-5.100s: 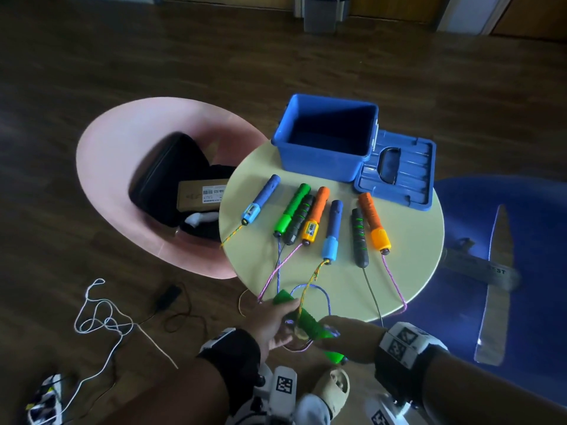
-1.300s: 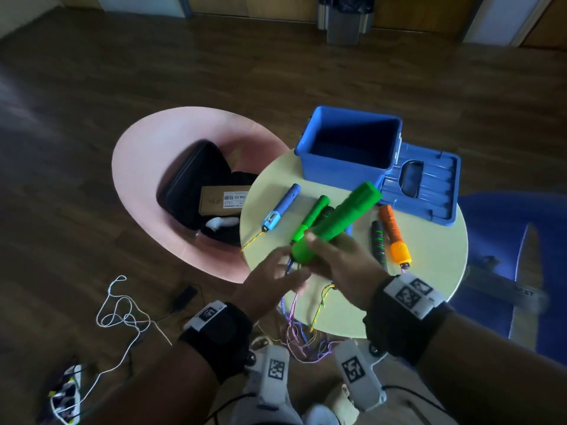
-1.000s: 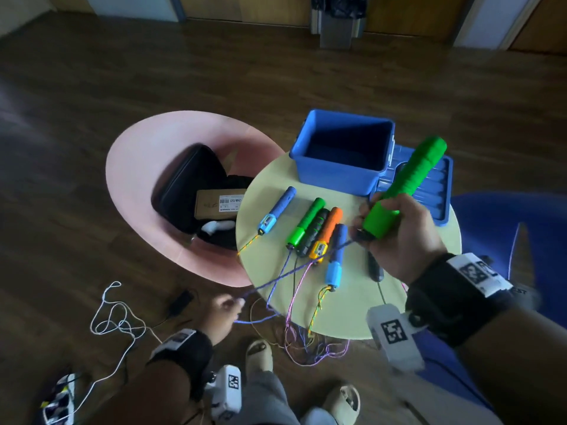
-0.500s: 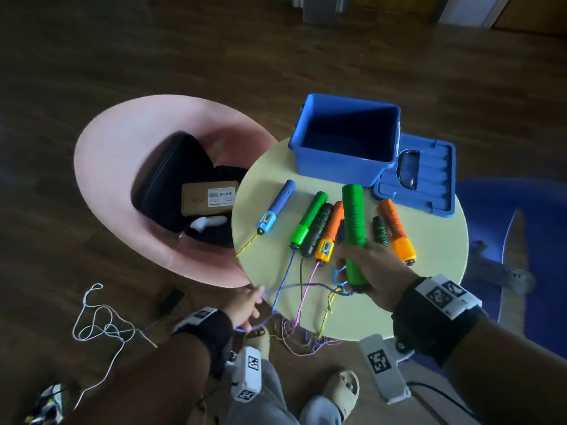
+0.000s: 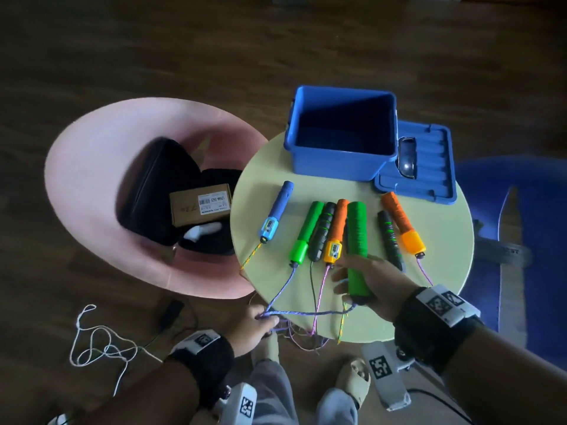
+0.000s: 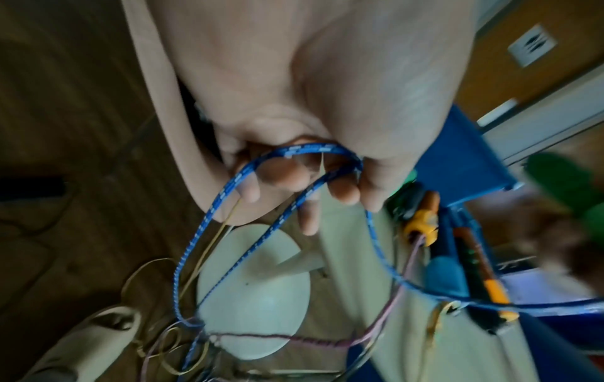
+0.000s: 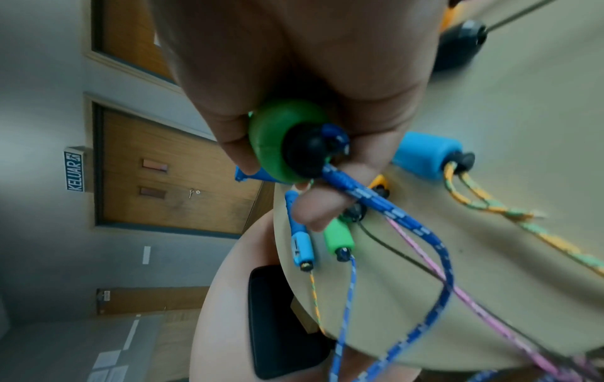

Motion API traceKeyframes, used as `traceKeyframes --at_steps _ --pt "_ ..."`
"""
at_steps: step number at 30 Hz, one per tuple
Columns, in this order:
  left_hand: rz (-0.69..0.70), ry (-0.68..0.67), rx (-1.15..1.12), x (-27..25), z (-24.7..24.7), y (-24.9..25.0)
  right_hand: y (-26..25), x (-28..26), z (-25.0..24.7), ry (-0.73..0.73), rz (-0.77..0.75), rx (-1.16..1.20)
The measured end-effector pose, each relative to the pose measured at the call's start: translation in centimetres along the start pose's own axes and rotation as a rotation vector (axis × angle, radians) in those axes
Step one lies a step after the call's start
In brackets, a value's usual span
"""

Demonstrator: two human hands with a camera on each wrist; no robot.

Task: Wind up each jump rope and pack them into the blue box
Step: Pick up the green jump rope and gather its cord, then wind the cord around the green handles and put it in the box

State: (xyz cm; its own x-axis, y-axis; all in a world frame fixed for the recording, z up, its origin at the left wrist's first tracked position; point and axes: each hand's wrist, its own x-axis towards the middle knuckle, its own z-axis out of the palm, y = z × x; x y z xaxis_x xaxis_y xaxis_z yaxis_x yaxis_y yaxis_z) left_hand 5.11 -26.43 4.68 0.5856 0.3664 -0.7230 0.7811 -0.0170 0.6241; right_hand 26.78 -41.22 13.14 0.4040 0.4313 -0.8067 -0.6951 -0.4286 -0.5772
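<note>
Tangling worries me most: my right hand grips the thick green ribbed jump-rope handle above the round pale-yellow table, while my left hand pinches its blue braided cord at the table edge, crossing the other ropes' cords. Pulling could drag those handles off. The open blue plastic box waits empty at the table's far side.

The blue box and its lid look like smooth, slightly glossy plastic. The green handle has a ribbed, matt foam-like grip, with a smooth black plastic end cap. The blue rope is braided cord, white-flecked. The round table is matt; the floor is dark wood.
</note>
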Motion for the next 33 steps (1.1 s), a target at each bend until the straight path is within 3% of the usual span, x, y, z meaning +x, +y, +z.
traceKeyframes --at_steps 5,8,12,16,20,23,27,33 --pt "0.270 0.080 -0.002 -4.8 -3.5 3.8 0.9 2.0 3.7 -0.068 0.211 0.163" --pt "0.373 0.112 0.047 -6.8 -5.3 4.6 1.1 2.5 6.4 -0.103 0.238 0.287" --pt "0.538 0.157 0.143 -9.0 -7.3 5.4 1.3 2.4 10.1 -0.269 0.275 0.388" --pt "0.619 0.135 0.210 -10.1 -9.6 5.2 1.4 2.4 13.7 -0.369 0.314 0.486" --pt "0.606 0.084 0.266 -10.7 -12.0 4.5 0.3 2.6 15.8 -0.272 0.162 0.563" --pt "0.513 0.076 0.223 -10.6 -13.9 3.1 -2.3 1.5 14.9 -0.193 0.020 0.606" --pt "0.394 0.091 0.346 -9.3 -15.8 2.0 -5.8 -1.7 12.7 -0.222 -0.184 0.609" --pt "0.472 -0.136 0.393 -7.9 -15.4 8.1 -9.5 -8.3 12.3 -0.282 -0.562 0.447"
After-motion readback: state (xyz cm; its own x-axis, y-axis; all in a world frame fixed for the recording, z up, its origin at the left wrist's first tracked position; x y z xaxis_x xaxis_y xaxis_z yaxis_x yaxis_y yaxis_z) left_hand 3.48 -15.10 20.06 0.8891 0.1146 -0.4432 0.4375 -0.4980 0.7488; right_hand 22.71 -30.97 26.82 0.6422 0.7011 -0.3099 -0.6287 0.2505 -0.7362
